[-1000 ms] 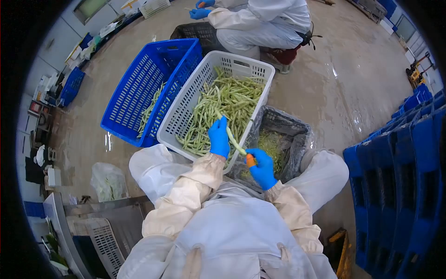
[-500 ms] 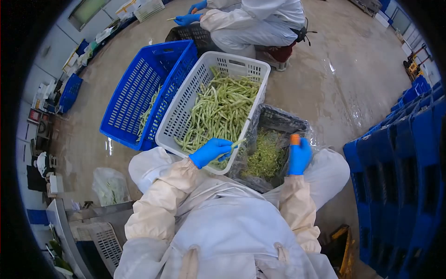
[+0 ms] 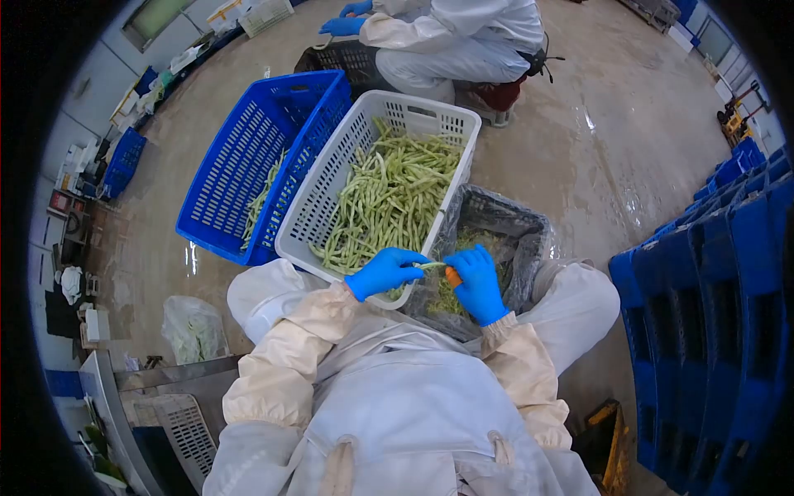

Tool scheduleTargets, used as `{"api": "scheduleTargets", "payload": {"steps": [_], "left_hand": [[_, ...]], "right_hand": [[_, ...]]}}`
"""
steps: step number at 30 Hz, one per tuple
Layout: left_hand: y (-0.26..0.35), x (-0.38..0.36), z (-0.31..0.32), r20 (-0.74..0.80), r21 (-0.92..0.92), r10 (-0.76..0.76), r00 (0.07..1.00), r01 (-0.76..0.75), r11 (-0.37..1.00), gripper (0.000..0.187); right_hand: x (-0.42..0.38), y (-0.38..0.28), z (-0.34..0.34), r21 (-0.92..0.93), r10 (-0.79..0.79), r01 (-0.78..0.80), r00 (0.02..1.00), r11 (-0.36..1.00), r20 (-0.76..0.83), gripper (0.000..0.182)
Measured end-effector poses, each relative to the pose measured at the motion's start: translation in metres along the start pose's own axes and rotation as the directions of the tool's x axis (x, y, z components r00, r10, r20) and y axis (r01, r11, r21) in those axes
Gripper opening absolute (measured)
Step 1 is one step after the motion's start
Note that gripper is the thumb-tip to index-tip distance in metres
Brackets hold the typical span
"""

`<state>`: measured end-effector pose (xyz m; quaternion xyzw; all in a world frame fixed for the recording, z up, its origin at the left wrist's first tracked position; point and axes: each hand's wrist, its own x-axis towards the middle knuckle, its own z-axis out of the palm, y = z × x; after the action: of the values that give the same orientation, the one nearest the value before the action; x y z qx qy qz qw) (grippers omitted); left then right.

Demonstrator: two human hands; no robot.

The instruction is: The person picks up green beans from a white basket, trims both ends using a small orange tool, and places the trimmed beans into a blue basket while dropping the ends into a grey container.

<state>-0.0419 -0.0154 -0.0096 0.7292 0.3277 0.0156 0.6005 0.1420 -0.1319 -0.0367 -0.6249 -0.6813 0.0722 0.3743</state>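
Over the near end of a white crate (image 3: 291,240), my left hand (image 3: 385,273), in a blue glove, grips a green bean (image 3: 430,265). The bean's free end points right and meets the fingers of my right hand (image 3: 478,283), which is closed around that end. An orange piece (image 3: 452,277) shows at the right thumb; it looks like a thumb cover. Many loose green beans (image 3: 393,194) fill the crate. Beneath my right hand stands a crate lined with a dark plastic bag (image 3: 529,227), with small green trimmings (image 3: 447,298) inside, partly hidden by the hand.
Left of the white crate is a blue crate (image 3: 219,186) with some beans in it. A person in white (image 3: 463,41) sits opposite. Stacked blue pallets (image 3: 703,314) rise at the right. A clear plastic bag (image 3: 193,329) lies on the floor at left.
My right hand has moved left from the far side of the lined crate to the bean's end. The left hand has barely shifted. The person opposite has moved their hands slightly.
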Motion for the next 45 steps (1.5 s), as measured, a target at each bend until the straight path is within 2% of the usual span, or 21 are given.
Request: {"api": "scheduleTargets", "payload": {"steps": [5,7,10,12,14,15,17,18,21,22,23,25,26,27,28,29,30,32,36,41,45], "left_hand": [[-0.038,0.015,0.023,-0.187,0.016,0.18,0.966,-0.18,0.983,0.021],[-0.039,0.015,0.038,-0.273,-0.05,0.238,0.932,-0.261,0.964,0.02],[-0.033,0.013,0.045,-0.28,-0.443,0.025,0.96,-0.152,0.883,0.019],[-0.037,0.016,0.015,-0.399,-0.849,-0.07,0.914,-0.339,0.405,0.021],[-0.041,0.012,-0.057,-0.566,-0.802,-0.005,0.825,-0.549,0.237,0.023],[-0.035,-0.006,-0.097,-0.7,-0.634,0.082,0.709,-0.671,0.383,0.023],[-0.013,-0.047,-0.176,-0.766,-0.628,0.045,0.642,-0.76,0.166,0.023],[-0.007,-0.066,-0.206,-0.881,-0.415,0.083,0.465,-0.847,0.333,0.027],[-0.004,-0.098,-0.288,-0.926,-0.294,0.066,0.372,-0.817,0.496,0.033],[-0.032,-0.101,-0.327,-0.973,0.206,0.225,0.057,-0.235,0.95,0.036],[-0.05,-0.1,-0.348,-0.84,0.422,0.542,-0.031,0.59,0.688,0.039],[-0.051,-0.071,-0.323,-0.782,0.606,0.559,0.275,0.547,0.578,0.04],[-0.06,-0.04,-0.289,-0.792,0.597,0.508,0.34,0.253,0.761,0.037],[-0.08,-0.012,-0.262,-0.708,0.655,0.365,0.605,0.366,0.661,0.032],[-0.117,0.011,-0.236,-0.569,0.665,0.264,0.779,0.247,0.705,0.029],[-0.16,0.048,-0.207,-0.123,0.878,0.103,0.987,0.06,0.476,0.028],[-0.156,0.056,-0.163,-0.06,0.719,-0.055,0.997,0.081,0.691,0.026],[-0.253,0.097,-0.108,0.345,0.797,-0.152,0.926,-0.203,0.569,0.026],[-0.334,0.125,-0.032,0.329,0.802,-0.332,0.884,-0.076,0.592,0.025],[-0.307,0.124,0.0,0.206,0.902,-0.461,0.863,0.015,0.431,0.026],[-0.32,0.114,-0.002,0.387,0.795,-0.369,0.845,-0.103,0.597,0.024]], "right_hand": [[-0.008,-0.005,0.021,0.242,0.249,-0.218,0.963,0.946,-0.107,0.01],[-0.005,-0.008,0.023,0.861,0.61,-0.381,0.785,0.337,0.108,0.011],[-0.008,-0.005,0.038,0.933,0.632,-0.352,0.74,0.074,0.229,0.017],[-0.014,0.001,0.04,0.916,0.677,-0.397,0.692,0.067,0.25,0.017],[-0.021,0.014,0.04,0.891,0.715,-0.45,0.64,0.055,0.279,0.017],[-0.025,0.027,0.04,0.895,0.774,-0.437,0.596,0.087,0.216,0.017],[-0.032,0.049,0.038,0.894,0.82,-0.433,0.549,0.115,0.16,0.018],[-0.035,0.058,0.038,0.855,0.853,-0.471,0.517,0.219,0.066,0.017],[-0.037,0.071,0.028,0.591,0.845,-0.662,0.531,0.461,-0.063,0.013],[-0.035,0.069,0.023,0.333,0.807,-0.747,0.584,0.575,-0.086,0.01],[-0.032,0.062,0.02,0.33,0.811,-0.752,0.58,0.57,-0.078,0.01],[-0.026,0.051,0.019,-0.56,0.457,-0.459,0.876,0.69,-0.156,0.009],[-0.026,0.051,0.024,-0.563,0.463,-0.459,0.874,0.688,-0.147,0.009],[-0.027,0.051,0.029,-0.6,0.471,-0.413,0.88,0.685,-0.069,0.012],[-0.027,0.052,0.033,-0.635,0.478,-0.364,0.878,0.682,0.011,0.015],[-0.026,0.052,0.036,-0.641,0.487,-0.362,0.873,0.677,0.022,0.015],[-0.024,0.052,0.038,-0.563,0.482,-0.358,0.872,0.745,0.084,0.016],[-0.019,0.052,0.042,-0.49,0.484,-0.362,0.863,0.793,0.145,0.017],[-0.01,0.05,0.053,-0.223,0.492,-0.45,0.848,0.865,0.196,0.019],[-0.001,0.042,0.06,-0.065,0.497,-0.499,0.826,0.864,0.266,0.021],[-0.001,0.038,0.059,-0.015,0.476,-0.493,0.831,0.87,0.29,0.021]]}}
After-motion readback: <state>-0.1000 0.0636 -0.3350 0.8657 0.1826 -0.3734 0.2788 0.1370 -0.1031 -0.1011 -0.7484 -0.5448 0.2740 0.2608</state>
